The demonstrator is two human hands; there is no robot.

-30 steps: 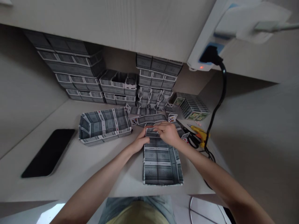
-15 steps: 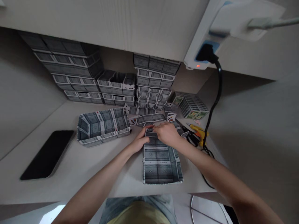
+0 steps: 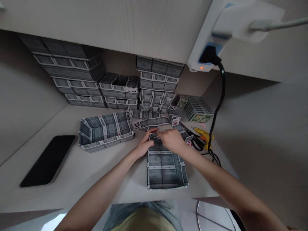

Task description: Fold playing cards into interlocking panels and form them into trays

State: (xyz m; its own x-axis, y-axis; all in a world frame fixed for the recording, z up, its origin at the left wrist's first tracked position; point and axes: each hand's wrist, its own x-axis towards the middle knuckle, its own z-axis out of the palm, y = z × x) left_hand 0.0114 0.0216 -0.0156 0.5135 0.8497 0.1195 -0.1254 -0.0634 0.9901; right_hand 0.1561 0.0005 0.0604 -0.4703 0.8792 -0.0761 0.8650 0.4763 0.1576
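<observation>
An open box made of folded playing cards (image 3: pixel 161 176) sits near the desk's front edge, its patterned card backs facing up. My left hand (image 3: pixel 144 144) grips its far left corner, with the thumb on the near side of the far wall and the fingers beyond it. My right hand (image 3: pixel 172 140) is closed over the far end of the same box, fingertips pressed to the top of that wall beside the left fingers. The right hand covers part of the far end. Just beyond lies a joined strip of cards (image 3: pixel 155 122).
A second card box (image 3: pixel 106 131) and a black phone (image 3: pixel 49 160) lie on the left. Stacked card boxes (image 3: pixel 79 69) line the back. On the right are yellow-handled pliers (image 3: pixel 204 136), black scissors (image 3: pixel 197 142), packed card decks (image 3: pixel 198 109) and a hanging black cable (image 3: pixel 221 96).
The view has shifted slightly. Both hands stay at the far end of the box, and my right hand's pose differs only a little.
</observation>
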